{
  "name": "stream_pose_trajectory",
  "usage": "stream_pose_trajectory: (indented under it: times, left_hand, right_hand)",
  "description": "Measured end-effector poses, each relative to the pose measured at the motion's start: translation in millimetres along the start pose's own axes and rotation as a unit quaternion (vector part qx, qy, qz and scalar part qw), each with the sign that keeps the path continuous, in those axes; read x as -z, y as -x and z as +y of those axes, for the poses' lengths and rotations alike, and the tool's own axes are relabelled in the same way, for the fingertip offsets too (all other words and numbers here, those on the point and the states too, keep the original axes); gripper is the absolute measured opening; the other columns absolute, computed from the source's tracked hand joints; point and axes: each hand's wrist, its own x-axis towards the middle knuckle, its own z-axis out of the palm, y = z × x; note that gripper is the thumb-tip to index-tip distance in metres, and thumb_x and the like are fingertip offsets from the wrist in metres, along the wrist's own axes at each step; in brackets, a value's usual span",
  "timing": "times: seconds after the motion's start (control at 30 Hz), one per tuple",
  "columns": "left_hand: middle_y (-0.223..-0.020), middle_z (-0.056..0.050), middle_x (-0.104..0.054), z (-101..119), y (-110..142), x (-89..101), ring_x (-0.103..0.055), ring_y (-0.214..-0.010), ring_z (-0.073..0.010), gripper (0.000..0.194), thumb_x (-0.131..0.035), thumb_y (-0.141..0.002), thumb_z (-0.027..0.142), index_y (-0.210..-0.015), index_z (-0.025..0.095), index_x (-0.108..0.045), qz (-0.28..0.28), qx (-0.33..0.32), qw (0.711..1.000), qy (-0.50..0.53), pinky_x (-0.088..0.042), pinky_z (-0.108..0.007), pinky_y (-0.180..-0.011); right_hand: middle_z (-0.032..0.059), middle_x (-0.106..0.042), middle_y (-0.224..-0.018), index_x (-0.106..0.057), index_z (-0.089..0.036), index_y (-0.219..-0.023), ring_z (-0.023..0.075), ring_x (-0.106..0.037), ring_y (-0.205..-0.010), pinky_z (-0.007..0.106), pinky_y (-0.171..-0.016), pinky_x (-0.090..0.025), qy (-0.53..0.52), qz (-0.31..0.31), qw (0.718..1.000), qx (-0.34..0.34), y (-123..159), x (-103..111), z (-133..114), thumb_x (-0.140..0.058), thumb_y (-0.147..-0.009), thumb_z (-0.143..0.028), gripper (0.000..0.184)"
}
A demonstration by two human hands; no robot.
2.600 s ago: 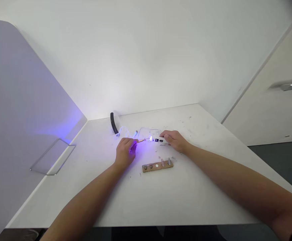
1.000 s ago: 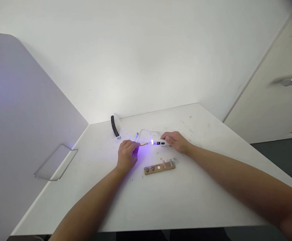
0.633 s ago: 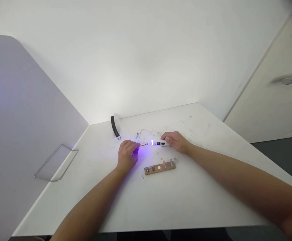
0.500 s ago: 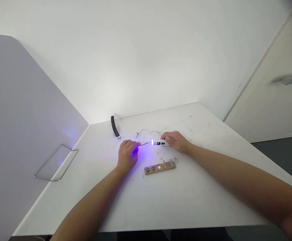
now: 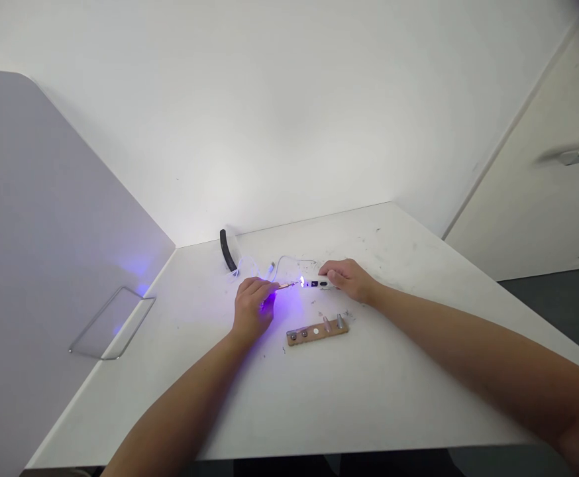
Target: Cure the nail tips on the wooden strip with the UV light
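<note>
- Nearest on the white table (image 5: 359,397), a brown strip (image 5: 314,337) lies at a slight slant, small silvery and pinkish pieces along it!
- Beyond it, the left hand (image 5: 254,306) has its fingers closed around a slim copper-coloured tool (image 5: 284,286), tip pointing right.
- Opposite, the right hand (image 5: 348,281) grips a white device (image 5: 324,283), its end blazing violet right at that tip; contact, can't tell!
- Behind, a white cable (image 5: 289,257) curls.
- Farther back, a black curved piece (image 5: 227,250) near the wall (image 5: 279,132).
</note>
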Motion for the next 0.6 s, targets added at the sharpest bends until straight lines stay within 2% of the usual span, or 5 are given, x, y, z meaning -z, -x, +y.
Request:
stream_pose_trajectory:
  times: [0.6]
  left_hand:
    - [-0.078, -0.003, -0.066, 0.0, -0.7, -1.0, -0.054, -0.08, -0.0167, 0.019, -0.052, -0.075, 0.011, -0.086, 0.02, -0.065, 0.006, -0.004, 1.0, -0.011, -0.045, -0.034, -0.074]
  right_hand:
    - [-0.0011, -0.046, -0.052, -0.06, -0.015, -0.082, 0.0123, -0.043, -0.052, 0.026, -0.054, -0.035, -0.002, 0.0, 1.0, -0.007, -0.3, 0.4, 0.3, -0.03, -0.083, -0.052, 0.048]
